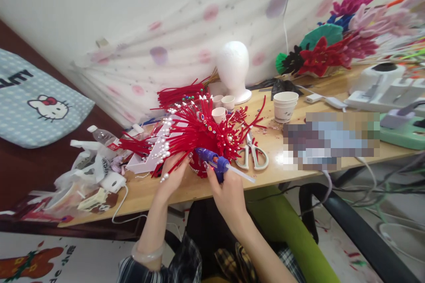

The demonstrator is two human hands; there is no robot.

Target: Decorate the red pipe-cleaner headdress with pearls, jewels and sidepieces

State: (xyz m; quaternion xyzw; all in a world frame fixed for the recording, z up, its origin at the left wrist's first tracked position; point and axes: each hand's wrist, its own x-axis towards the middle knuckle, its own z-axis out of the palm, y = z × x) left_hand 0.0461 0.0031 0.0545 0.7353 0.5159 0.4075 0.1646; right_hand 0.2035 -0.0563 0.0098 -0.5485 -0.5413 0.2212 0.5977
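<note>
My right hand (229,196) is wrapped round a purple hot glue gun (208,155), whose clear glue stick sticks out at the back. The gun's nose points into a red headdress (189,130) made of fuzzy stems, pearl tips, coloured gems and red flowers. At the lower left edge of the headdress my left hand (174,174) is closed on a red fuzzy stem (176,164) with white pearls at its end. The fingertips of the left hand are partly hidden among the red stems.
Scissors (253,154) lie just right of the headdress, with paper cups (285,107) beyond. A white foam head (233,70) stands behind. Bundled red stems (182,93) lie at the back. Plastic bags (88,168) crowd the left; a power strip (381,97) and cables are at right.
</note>
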